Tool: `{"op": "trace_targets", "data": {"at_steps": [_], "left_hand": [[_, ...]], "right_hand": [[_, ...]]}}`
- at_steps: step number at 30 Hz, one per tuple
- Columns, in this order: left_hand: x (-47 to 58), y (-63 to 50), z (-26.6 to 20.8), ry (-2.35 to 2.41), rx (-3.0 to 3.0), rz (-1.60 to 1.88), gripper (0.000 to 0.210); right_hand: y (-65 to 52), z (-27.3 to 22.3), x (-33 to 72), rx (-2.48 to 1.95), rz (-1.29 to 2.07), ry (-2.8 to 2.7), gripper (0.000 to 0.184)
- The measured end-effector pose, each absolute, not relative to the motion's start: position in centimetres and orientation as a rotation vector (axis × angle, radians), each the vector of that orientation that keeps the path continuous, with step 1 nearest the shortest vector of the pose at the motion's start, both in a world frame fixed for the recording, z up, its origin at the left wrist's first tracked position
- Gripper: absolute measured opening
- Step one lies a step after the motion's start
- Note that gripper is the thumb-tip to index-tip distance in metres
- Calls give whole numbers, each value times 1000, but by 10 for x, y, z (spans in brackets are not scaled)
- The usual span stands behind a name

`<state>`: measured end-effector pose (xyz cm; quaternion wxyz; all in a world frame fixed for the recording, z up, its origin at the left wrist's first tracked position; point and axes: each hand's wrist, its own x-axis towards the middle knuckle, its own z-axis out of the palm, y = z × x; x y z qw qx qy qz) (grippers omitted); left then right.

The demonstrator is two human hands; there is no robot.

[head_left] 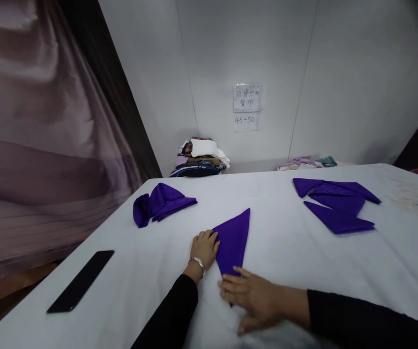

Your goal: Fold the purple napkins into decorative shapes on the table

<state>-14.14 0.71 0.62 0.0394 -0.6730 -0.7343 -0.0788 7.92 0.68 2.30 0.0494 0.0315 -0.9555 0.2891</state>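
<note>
Cloth (233, 242): purple, folded to a pointed shape, lying near the middle of the white surface (151, 276), one tip directed away from the person. Left hand (204, 247): resting on the cloth's left edge, fingers together and slightly bent; whether they pinch the fabric cannot be told. A bracelet (198, 264) is on this wrist. Right hand (254, 294): palm down, fingers spread over the cloth's narrow near end, covering part of it. The hands are apart from each other, both in contact with the cloth. Both sleeves (174, 310) are black. To the left, a purple bundle (167, 198) lies farther off and a black bar (81, 281) nearer, well apart. To the right lie further folded purple pieces (343, 225). Beyond the surface, a stack (202, 157) of fabrics stands by the wall (245, 43), which bears handwritten notes (247, 99)
</note>
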Motion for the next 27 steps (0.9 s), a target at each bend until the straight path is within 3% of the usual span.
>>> {"op": "trace_targets", "data": {"at_steps": [6, 13, 27], "left_hand": [[-142, 7, 5, -2231, -2071, -254, 34], [-142, 7, 5, -2234, -2069, -251, 34], [-146, 9, -1, -2173, -2068, -246, 34]], "right_hand": [[-10, 39, 89, 212, 1010, -2813, 54], [32, 21, 89, -139, 701, -2789, 50], [31, -3, 68, -103, 328, -2766, 32]]}}
